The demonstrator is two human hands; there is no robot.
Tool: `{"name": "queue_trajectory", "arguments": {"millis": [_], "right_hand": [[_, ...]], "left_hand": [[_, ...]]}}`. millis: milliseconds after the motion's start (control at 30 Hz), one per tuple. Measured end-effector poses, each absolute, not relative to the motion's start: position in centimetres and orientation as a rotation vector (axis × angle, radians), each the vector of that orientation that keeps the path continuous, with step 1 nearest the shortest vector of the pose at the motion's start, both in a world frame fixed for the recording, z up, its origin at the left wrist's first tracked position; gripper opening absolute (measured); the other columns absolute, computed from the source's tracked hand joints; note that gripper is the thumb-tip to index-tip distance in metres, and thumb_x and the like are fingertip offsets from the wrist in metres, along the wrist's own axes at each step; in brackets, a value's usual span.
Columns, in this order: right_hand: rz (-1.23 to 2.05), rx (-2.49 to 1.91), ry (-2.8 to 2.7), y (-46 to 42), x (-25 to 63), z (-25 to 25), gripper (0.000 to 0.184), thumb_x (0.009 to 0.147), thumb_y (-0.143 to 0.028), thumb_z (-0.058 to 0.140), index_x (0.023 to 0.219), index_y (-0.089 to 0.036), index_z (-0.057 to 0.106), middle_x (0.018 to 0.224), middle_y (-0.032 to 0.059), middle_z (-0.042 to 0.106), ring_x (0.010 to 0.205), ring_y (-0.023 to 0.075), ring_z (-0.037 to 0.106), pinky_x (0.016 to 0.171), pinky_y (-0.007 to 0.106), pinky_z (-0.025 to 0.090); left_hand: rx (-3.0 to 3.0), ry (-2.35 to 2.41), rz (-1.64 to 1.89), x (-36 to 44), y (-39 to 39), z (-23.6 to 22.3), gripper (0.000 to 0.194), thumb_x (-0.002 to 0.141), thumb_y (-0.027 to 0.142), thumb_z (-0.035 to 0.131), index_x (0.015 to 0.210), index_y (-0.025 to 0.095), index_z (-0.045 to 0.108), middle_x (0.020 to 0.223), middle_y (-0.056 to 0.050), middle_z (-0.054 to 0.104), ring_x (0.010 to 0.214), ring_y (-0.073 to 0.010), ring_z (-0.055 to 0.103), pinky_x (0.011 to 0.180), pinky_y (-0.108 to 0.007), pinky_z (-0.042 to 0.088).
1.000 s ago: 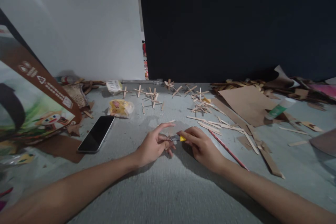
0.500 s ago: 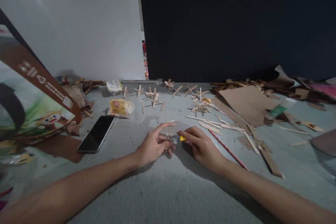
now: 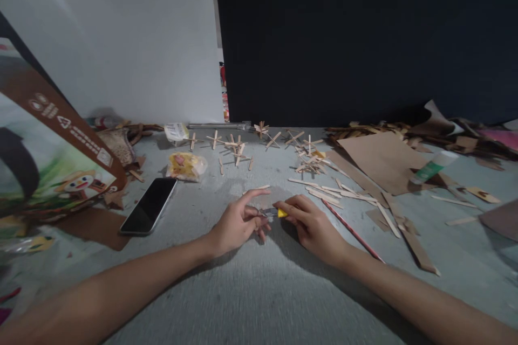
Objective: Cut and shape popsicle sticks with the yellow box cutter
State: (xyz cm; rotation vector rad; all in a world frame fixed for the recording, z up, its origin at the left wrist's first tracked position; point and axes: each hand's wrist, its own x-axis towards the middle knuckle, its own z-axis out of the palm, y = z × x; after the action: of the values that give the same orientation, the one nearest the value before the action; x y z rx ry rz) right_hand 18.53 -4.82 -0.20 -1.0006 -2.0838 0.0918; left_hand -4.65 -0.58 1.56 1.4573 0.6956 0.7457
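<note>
My right hand (image 3: 313,223) is closed around a yellow-handled craft knife (image 3: 282,213), its grey blade pointing left. Opposite it, my left hand (image 3: 238,223) pinches thumb and finger together right at the blade's tip, its index finger stretched out. What that pinch holds is too small to make out. Just beyond the left fingertips lies a thin wooden stick (image 3: 253,190). Loose flat wooden sticks (image 3: 324,197) and a red pencil-like rod (image 3: 352,230) lie beyond and to the right of my right hand.
Small crossed-stick pieces (image 3: 238,153) stand along the back. At left are a phone (image 3: 149,206), a snack-like packet (image 3: 186,166) and a large printed bag (image 3: 60,145). Brown cardboard (image 3: 378,161), a glue stick (image 3: 435,167) and cardboard strips (image 3: 410,237) lie at right. Two upright panels stand behind.
</note>
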Motion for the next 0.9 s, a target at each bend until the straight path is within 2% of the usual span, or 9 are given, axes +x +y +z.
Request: {"name": "queue_trajectory", "arguments": {"millis": [900], "right_hand": [[0.087,-0.979,-2.088,-4.82,18.48,-0.05,0.056,0.095,0.001,0.044,0.137,-0.025,0.071,0.100,0.0111,0.071,0.087,0.0246,0.067,0.074,0.038,0.059]], "left_hand": [[1.444,0.696,0.748,-4.64,-0.61,1.53,0.070,0.089,0.042,0.083,0.150,0.020,0.055,0.072,0.000,0.073,0.055,-0.0154,0.068,0.060,-0.028,0.057]]}}
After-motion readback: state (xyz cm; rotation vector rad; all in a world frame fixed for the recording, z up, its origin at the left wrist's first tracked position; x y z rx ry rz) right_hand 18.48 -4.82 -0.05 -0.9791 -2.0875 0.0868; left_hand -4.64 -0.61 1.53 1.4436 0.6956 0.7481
